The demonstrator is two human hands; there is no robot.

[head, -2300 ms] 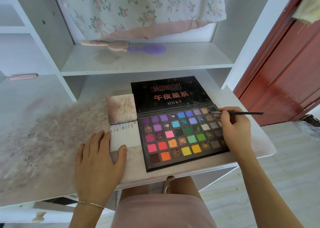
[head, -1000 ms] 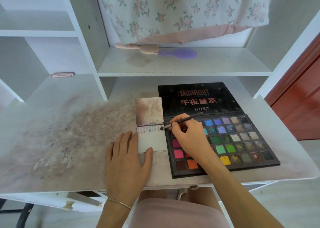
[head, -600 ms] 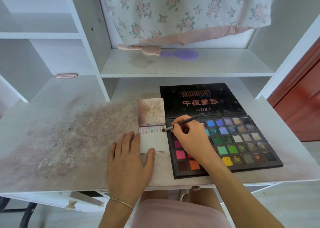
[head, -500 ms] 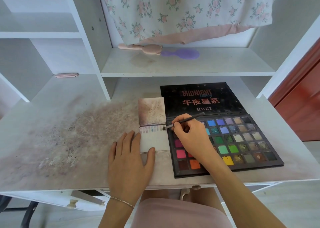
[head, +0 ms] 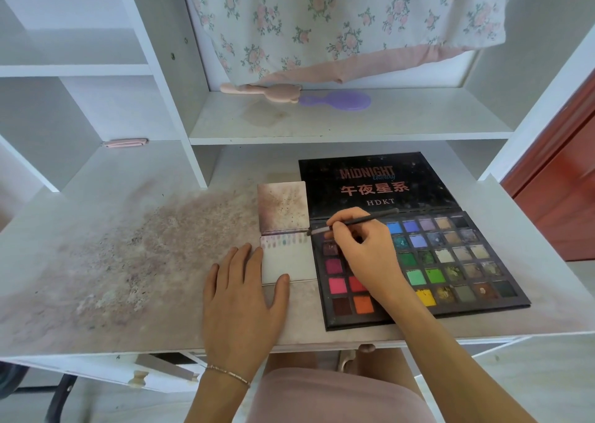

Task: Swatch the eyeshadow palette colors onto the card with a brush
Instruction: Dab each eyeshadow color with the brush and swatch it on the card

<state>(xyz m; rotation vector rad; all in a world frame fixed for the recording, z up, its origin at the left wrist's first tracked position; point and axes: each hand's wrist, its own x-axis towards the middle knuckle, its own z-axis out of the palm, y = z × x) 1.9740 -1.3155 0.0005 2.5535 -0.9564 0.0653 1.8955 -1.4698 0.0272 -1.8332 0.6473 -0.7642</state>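
White, powder-stained surface (head: 135,261) carries everything. Nearest, the left hand (head: 240,297) lies flat, fingers straight, pinning the card (head: 288,261). The right hand (head: 363,252) pinches the brush (head: 354,221), tip at the card's top right corner beside the swatch row; short, light strokes would suit. Beyond, the palette (head: 450,261) lid reads "MIDNIGHT", "午夜星系", "HDKT".
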